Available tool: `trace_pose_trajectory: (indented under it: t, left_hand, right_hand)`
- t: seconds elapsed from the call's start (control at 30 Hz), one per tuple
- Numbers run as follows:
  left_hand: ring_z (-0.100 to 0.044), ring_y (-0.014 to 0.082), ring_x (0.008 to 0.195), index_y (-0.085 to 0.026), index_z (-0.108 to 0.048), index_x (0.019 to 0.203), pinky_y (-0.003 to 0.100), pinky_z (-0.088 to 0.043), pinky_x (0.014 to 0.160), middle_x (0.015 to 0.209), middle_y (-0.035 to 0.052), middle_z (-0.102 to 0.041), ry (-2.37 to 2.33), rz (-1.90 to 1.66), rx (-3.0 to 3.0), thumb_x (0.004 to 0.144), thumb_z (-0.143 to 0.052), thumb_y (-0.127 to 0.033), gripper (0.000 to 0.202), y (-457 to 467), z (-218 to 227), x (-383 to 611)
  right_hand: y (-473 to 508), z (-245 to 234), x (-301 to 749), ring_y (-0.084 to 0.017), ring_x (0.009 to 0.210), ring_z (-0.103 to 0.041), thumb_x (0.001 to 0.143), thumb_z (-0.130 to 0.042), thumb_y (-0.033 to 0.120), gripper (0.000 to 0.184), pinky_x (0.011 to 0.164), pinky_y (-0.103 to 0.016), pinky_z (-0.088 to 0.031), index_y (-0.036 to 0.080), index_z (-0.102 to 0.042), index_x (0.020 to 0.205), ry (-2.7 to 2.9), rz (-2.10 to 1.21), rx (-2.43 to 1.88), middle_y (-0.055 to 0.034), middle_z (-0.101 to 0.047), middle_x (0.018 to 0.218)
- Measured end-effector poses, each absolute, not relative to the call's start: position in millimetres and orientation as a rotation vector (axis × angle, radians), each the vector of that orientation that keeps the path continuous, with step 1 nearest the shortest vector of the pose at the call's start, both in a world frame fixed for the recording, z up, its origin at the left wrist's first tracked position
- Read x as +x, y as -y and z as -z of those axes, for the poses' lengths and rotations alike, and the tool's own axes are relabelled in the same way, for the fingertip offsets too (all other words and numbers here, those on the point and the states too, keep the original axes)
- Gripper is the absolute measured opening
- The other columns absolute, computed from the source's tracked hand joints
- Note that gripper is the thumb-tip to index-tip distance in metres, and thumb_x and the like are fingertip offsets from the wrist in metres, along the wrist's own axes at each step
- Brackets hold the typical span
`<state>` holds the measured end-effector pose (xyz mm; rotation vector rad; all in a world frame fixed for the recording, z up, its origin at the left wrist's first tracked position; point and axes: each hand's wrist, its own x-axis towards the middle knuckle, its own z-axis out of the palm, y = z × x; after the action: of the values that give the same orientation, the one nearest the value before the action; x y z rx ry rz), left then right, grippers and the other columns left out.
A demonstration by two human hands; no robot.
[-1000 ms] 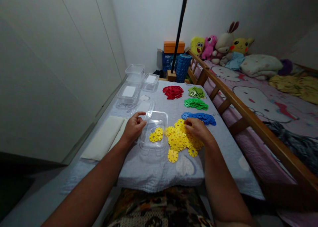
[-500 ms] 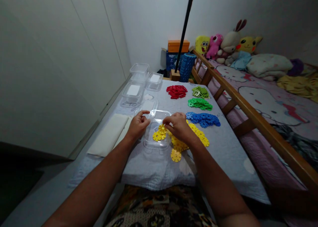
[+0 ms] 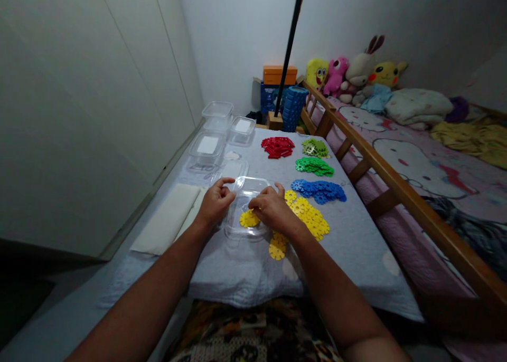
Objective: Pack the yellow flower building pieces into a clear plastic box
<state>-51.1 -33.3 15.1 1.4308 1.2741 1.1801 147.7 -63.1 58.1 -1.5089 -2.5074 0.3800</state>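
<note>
A clear plastic container (image 3: pixel 247 234) stands at the near middle of the table, with a few yellow slotted discs (image 3: pixel 249 219) inside. My left hand (image 3: pixel 214 205) is at its left rim, thumb and index finger against the edge, the other fingers partly hidden. Over the container, my right hand (image 3: pixel 269 206) is closed in a pinch, a yellow disc at its fingertips, mostly covered by the fingers. To the right of that hand spreads a pile of yellow slotted discs (image 3: pixel 311 219), and one near disc (image 3: pixel 277 249) lies at its lower left end.
Blue discs (image 3: pixel 320 190), green discs (image 3: pixel 315 166), light green pieces (image 3: pixel 315 148) and red pieces (image 3: pixel 278 147) lie in piles farther back. Lidded clear boxes (image 3: pixel 206 144) stand at the back left. A folded cream cloth (image 3: pixel 168 217) lies left. A wooden bed rail (image 3: pixel 380 164) borders the right side.
My right hand has moved left and slightly down, from the container's right side to above the discs inside. My left hand stays at the rim. The whole view has shifted slightly.
</note>
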Motion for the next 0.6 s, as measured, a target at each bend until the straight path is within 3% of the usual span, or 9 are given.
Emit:
trace_pose_trajectory:
  t: [0.23, 0.43, 0.6]
  left_hand:
    - [-0.032, 0.0088, 0.049, -0.018, -0.063, 0.112, 0.022, -0.024, 0.049, 0.056, -0.0112, -0.038, -1.279, -1.174, 1.429, 0.074, -0.067, -0.033, 0.04, 33.4, -14.9, -51.3]
    - [-0.033, 0.0088, 0.049, -0.018, -0.062, 0.113, 0.022, -0.024, 0.049, 0.057, -0.0112, -0.038, -1.293, -1.164, 1.436, 0.075, -0.067, -0.033, 0.042, 33.7, -15.0, -52.1]
    - [-0.032, 0.0086, 0.049, -0.018, -0.063, 0.112, 0.022, -0.024, 0.049, 0.057, -0.0111, -0.038, -1.296, -1.171, 1.432, 0.075, -0.067, -0.033, 0.041, 34.5, -17.1, -51.6]
  right_hand:
    - [54.4, -78.6, 193.2, -0.025, 0.11, -0.06, 0.099, -0.059, 0.021, 0.024, 0.103, -0.043, -0.032, 0.026, -0.081, 0.105, 2.252, -0.29, -1.71, -0.0075, -0.078, 0.109]
    - [54.1, -81.3, 242.4, -0.03, 0.115, -0.058, 0.094, -0.058, 0.02, 0.032, 0.091, -0.038, -0.037, 0.025, -0.081, 0.116, 2.251, -0.27, -2.16, -0.011, -0.075, 0.122]
    - [61.5, -68.4, 253.4, -0.032, 0.114, -0.056, 0.091, -0.059, 0.02, 0.034, 0.087, -0.038, -0.037, 0.023, -0.081, 0.117, 2.252, -0.302, -2.256, -0.0142, -0.072, 0.123]
